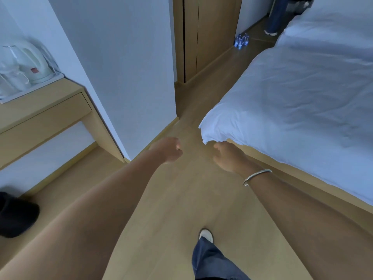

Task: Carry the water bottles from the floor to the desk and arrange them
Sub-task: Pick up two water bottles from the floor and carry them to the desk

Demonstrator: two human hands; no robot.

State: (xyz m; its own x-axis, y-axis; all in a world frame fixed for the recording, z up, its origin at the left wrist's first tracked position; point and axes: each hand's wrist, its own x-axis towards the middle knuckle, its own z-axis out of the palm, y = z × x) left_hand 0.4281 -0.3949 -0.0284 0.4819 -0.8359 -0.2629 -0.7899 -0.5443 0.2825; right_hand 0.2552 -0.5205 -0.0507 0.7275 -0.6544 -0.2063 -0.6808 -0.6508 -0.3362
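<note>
Several small water bottles (241, 41) with blue labels stand clustered on the wooden floor far ahead, beside the wardrobe. My left hand (168, 149) and my right hand (227, 156) are stretched out in front of me above the floor, far short of the bottles. Both hands have loosely curled fingers and hold nothing. A metal bangle sits on my right wrist. The wooden desk (42, 102) is at my left, partly out of frame.
A tray with a white kettle (30, 63) and cups sits on the desk. A white wall corner (129, 77) juts out ahead left. The bed (292, 98) fills the right side. A wardrobe (207, 33) stands ahead. Another person's legs (276, 17) are beyond the bottles. A dark object (16, 215) lies low left.
</note>
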